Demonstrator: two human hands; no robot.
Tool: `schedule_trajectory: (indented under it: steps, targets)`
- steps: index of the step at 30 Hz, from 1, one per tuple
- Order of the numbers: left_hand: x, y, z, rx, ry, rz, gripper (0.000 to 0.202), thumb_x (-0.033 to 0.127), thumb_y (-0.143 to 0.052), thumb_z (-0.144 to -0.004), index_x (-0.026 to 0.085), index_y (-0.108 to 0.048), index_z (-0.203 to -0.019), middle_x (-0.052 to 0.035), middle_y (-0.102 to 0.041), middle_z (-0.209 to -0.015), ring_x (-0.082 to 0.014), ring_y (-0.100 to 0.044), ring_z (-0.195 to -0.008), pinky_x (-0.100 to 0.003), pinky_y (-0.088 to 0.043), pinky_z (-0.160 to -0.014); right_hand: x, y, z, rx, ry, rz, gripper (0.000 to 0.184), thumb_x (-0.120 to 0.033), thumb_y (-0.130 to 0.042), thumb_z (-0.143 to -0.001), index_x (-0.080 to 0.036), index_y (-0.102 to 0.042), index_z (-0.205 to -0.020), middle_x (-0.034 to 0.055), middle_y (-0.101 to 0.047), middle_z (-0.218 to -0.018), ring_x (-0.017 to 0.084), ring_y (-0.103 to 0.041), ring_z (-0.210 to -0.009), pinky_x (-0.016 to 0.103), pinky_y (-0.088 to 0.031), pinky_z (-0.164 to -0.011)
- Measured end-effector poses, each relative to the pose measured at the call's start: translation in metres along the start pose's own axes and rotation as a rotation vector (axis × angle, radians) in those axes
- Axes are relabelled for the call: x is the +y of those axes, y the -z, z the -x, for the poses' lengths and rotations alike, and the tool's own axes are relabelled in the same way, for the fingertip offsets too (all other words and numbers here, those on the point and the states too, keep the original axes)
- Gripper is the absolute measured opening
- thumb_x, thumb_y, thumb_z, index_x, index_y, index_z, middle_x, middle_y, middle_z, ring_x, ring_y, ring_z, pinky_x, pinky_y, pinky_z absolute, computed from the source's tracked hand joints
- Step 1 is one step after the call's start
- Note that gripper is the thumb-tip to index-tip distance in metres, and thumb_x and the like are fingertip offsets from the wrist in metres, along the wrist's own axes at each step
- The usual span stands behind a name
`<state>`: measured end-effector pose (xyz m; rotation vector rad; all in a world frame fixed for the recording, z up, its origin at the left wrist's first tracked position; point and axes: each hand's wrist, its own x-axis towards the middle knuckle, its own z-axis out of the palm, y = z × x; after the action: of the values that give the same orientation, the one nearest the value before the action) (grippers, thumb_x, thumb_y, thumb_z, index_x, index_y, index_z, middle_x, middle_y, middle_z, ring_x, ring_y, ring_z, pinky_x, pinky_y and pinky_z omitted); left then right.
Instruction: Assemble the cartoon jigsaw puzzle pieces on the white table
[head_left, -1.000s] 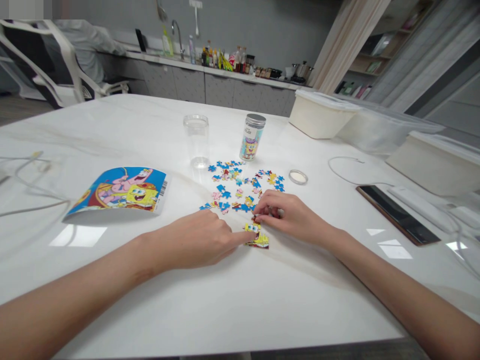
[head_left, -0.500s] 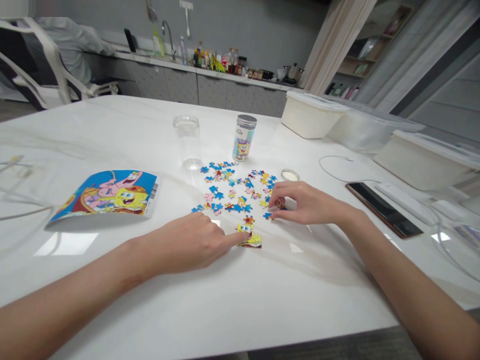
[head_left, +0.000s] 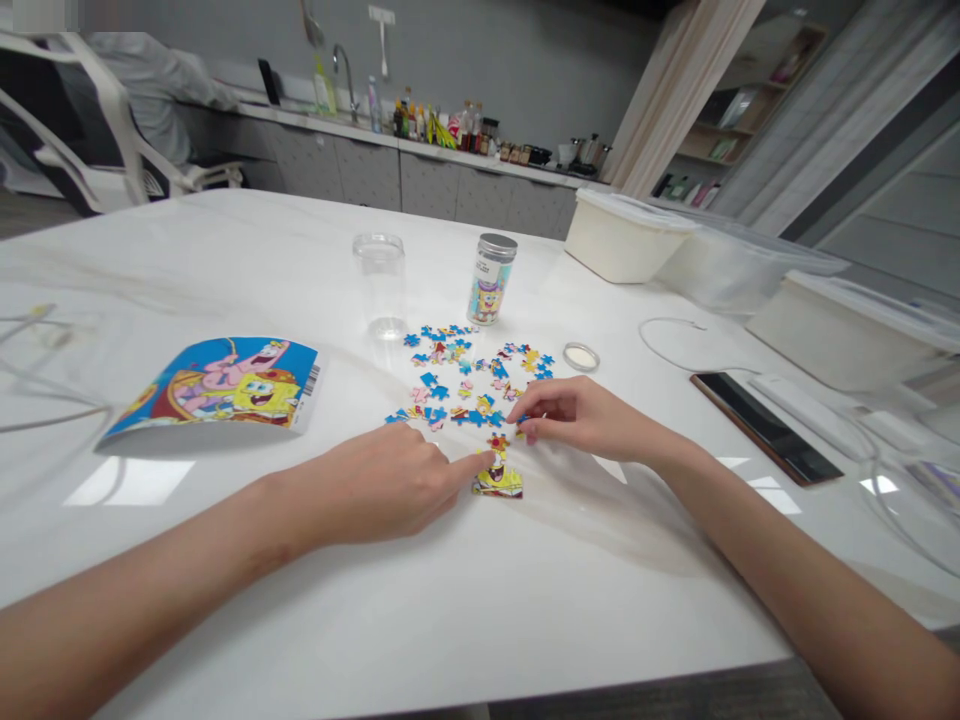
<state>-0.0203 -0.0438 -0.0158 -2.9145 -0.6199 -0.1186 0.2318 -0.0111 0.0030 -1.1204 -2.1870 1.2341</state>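
Note:
My left hand (head_left: 394,482) rests on the white table with its index finger stretched out and its fingertip on a small block of joined puzzle pieces (head_left: 501,487). The block shows part of a yellow cartoon face. The left hand's other fingers are curled under and partly hidden. Just beyond the block's upper right, my right hand (head_left: 581,420) pinches a small puzzle piece (head_left: 520,429), mostly covered by the fingertips. Loose puzzle pieces (head_left: 480,411) in blue, yellow and pink lie spread beyond both hands.
A curled picture sheet (head_left: 225,385) lies at left. Behind the pieces stand an uncovered clear jar (head_left: 380,285) and a lidded, printed jar (head_left: 493,280). A ring-shaped lid (head_left: 581,356), a phone (head_left: 765,428), cables and storage boxes (head_left: 630,235) occupy the right. A person sits far left.
My right hand has moved left, from the right edge of the loose pieces to near the joined block, with a piece between its fingertips. My left index finger stays on the block.

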Motion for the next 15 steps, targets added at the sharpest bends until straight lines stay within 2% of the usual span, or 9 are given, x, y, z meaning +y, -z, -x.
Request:
schedule_trajectory:
  steps: [5,10,15]
  targets:
    - [0.0,0.002,0.0,-0.005,0.002,-0.002,0.036,0.016,-0.039,-0.093,0.014,-0.053,-0.126,0.0021,-0.055,-0.048,-0.0124,-0.045,-0.037,-0.023,-0.03,-0.042,0.004,-0.007,-0.004,0.026,-0.022,-0.022,0.018,-0.033,-0.067,-0.078,-0.017,-0.074,-0.084,0.0061,-0.07,-0.084,0.015,-0.061,-0.074,0.028,-0.049,-0.067]
    - [0.001,0.002,0.0,0.009,0.007,0.001,0.034,0.016,-0.039,-0.094,0.014,-0.054,-0.124,0.0023,-0.055,-0.048,-0.0116,-0.044,-0.036,-0.023,-0.03,-0.042,0.006,-0.01,-0.005,0.024,-0.084,-0.139,0.017,-0.031,-0.07,-0.076,-0.015,-0.07,-0.084,0.0034,-0.068,-0.075,0.013,-0.062,-0.068,0.028,-0.05,-0.066]
    - [0.001,0.003,-0.001,0.006,0.006,-0.02,0.031,0.015,-0.038,-0.093,0.014,-0.057,-0.118,0.0027,-0.053,-0.047,-0.0123,-0.043,-0.035,-0.025,-0.029,-0.04,0.006,-0.012,-0.005,0.053,-0.071,-0.04,0.014,-0.028,-0.069,-0.076,-0.015,-0.068,-0.08,0.0026,-0.067,-0.074,0.011,-0.059,-0.066,0.026,-0.048,-0.062]
